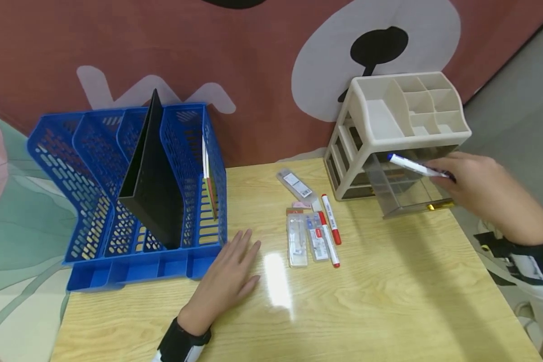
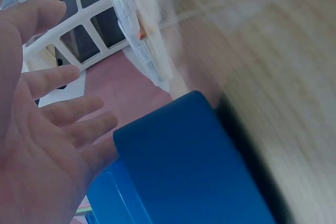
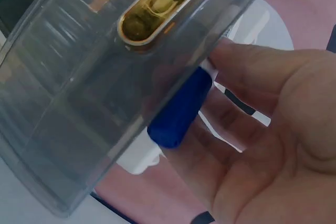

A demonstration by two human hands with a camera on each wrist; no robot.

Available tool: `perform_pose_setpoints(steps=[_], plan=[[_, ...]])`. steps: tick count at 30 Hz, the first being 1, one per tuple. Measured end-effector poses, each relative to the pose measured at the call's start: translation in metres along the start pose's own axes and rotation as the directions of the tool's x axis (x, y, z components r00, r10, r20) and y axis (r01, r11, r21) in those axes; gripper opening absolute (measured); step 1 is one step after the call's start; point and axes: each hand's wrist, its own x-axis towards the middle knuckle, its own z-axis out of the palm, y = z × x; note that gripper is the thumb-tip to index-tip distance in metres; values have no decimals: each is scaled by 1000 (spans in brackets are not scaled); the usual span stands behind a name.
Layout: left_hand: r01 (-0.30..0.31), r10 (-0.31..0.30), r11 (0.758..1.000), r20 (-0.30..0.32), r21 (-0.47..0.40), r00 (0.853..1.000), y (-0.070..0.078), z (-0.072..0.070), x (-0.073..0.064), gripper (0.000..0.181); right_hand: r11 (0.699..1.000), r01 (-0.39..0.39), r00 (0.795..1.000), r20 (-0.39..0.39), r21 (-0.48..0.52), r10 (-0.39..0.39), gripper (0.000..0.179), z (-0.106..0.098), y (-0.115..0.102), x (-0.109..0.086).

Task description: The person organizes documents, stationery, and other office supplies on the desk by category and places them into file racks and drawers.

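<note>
A blue perforated plastic rack (image 1: 147, 267) stands left of a cream plastic organizer (image 1: 389, 118), its clear plastic drawer (image 1: 402, 193) pulled out. The left hand (image 1: 223, 281), fingers extended, holding nothing, lies beside the rack; the right hand (image 1: 472, 181) pinches a slim white blue-ended marker (image 1: 412, 165) over the drawer.

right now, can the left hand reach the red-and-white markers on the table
Probably yes: the left hand looks empty, and the clear packets between lie low, leaving the markers open from above.

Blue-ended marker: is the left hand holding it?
No, the right hand grips the blue-ended marker, and the left hand holds nothing.
</note>
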Motion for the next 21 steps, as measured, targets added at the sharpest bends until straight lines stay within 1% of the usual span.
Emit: perform_pose_setpoints(steps=[4,7,13,15,19,21], plan=[[4,-4,1000,4,-11,1000,0,3,-4,73,998,-51,992,121,31,47,21,2,0,8],[11,-11,1000,2,-9,1000,0,3,-8,71,997,-63,984,172,53,54,19,7,0,14],[9,-9,1000,-3,15,1000,1,3,-16,64,994,-83,975,212,69,67,16,16,0,21],[7,-7,1000,-4,21,1000,2,4,-17,63,994,-79,977,206,73,62,15,17,-1,22],[-5,4,1000,3,26,1000,4,5,-18,60,995,-39,984,175,88,23,16,20,1,27],[-17,17,1000,9,24,1000,6,6,-17,59,993,-38,982,190,109,17,18,21,2,29]])
